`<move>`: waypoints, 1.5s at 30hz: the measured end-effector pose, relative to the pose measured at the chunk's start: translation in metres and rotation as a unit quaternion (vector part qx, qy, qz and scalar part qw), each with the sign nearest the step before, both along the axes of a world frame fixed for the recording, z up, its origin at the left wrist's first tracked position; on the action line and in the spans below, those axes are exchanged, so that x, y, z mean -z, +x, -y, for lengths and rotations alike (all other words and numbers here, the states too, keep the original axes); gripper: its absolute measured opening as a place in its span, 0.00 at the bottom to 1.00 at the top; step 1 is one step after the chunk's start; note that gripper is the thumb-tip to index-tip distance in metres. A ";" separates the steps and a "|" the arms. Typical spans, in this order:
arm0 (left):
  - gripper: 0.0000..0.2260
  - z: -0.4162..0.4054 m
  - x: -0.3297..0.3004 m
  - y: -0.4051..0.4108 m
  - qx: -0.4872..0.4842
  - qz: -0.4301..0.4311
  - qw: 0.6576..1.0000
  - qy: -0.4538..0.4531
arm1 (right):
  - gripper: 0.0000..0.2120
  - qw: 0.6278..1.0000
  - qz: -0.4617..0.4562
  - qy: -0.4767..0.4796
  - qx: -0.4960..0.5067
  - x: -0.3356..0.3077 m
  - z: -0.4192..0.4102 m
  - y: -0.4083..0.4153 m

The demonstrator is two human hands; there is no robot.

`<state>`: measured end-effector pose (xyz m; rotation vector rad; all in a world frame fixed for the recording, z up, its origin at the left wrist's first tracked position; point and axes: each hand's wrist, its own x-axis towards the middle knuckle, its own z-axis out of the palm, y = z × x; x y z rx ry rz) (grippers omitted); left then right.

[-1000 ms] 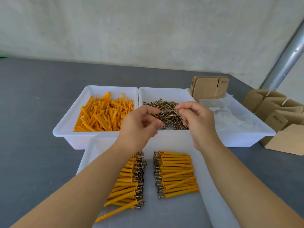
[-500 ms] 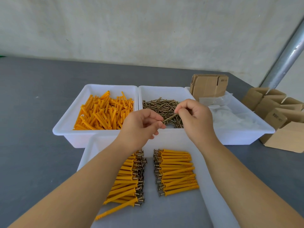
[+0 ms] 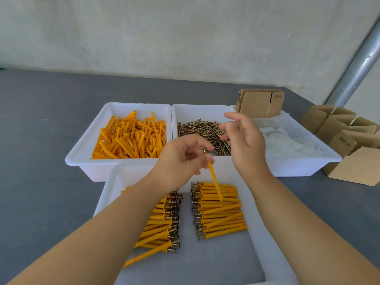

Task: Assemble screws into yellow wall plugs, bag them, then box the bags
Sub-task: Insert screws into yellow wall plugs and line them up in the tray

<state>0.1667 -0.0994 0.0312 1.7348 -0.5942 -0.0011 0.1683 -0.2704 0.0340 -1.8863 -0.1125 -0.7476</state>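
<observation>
My left hand (image 3: 181, 161) pinches a yellow wall plug (image 3: 214, 181) with a screw head showing at its top; the plug hangs point-down over the near tray (image 3: 107, 198). My right hand (image 3: 244, 145) hovers with fingers spread and holds nothing, above the screws (image 3: 197, 130) in the middle tray (image 3: 201, 110). Loose yellow plugs (image 3: 131, 136) fill the left tray (image 3: 86, 145). Two rows of assembled plugs lie in the near tray: the left row (image 3: 160, 223) partly under my left forearm, the right row (image 3: 220, 210) in plain sight.
The right tray (image 3: 308, 161) holds clear plastic bags (image 3: 287, 140). Flat cardboard (image 3: 259, 103) leans behind it. Several folded brown boxes (image 3: 345, 140) stand at the table's right edge. A metal pole (image 3: 357, 64) rises at the right. Grey tabletop (image 3: 41, 140) spreads to the left.
My right hand let go of the screw and opened, lifting away to the right. The screw now sits in the plug, which my left hand has turned point-down over the near tray.
</observation>
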 end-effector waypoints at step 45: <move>0.17 0.022 0.003 -0.002 -0.127 0.201 0.873 0.426 | 0.10 0.999 -0.048 0.001 -0.005 0.009 0.003 0.009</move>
